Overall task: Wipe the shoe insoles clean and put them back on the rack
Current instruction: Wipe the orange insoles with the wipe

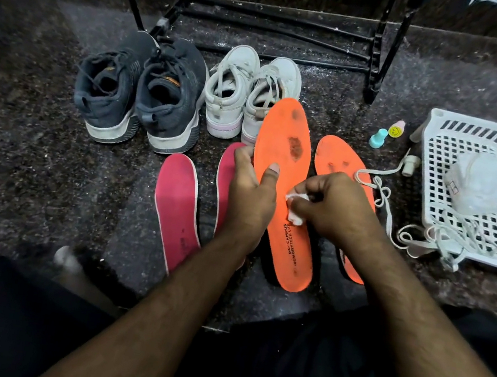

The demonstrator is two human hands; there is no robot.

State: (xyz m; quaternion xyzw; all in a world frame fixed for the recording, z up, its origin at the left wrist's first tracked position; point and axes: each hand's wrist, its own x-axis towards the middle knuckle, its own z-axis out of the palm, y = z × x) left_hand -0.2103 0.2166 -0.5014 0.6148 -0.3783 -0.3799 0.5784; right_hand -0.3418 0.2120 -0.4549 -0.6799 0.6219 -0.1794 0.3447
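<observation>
Wiping is under way on the big orange insole [288, 178], which is held up off the floor and tilted toward the head camera so its printed face can be reached. The left hand [252, 189] is wrapped round its left edge, thumb laid flat across the orange face and the other fingers [243, 156] curled behind, apparently to steady it against the rubbing. A small white wad of cloth or tissue [296, 207] is pinched in the fingers of the right hand [332, 207] and pressed to the insole's middle. Dark smudges near the toe end are yet to be dealt with, it would seem.

The second orange insole [332, 159] is lying flat just to the right, partly hidden by the right hand. Two pink insoles [176, 206] are laid out on the left, one half covered by the left hand; the set has probably been spread in easy reach.

Behind them, a pair of dark grey sneakers [140, 88] and a pair of white sneakers [251, 95] are lined up before the black metal rack [379, 45], whose lower bars are bare. A white plastic basket [477, 190] sits to the right with white laces [381, 194] spilling from it, two small bottles [387, 134] beside it.

All of it is set on a dark speckled stone floor [33, 152], dusted with pale grit, dim at the edges.
</observation>
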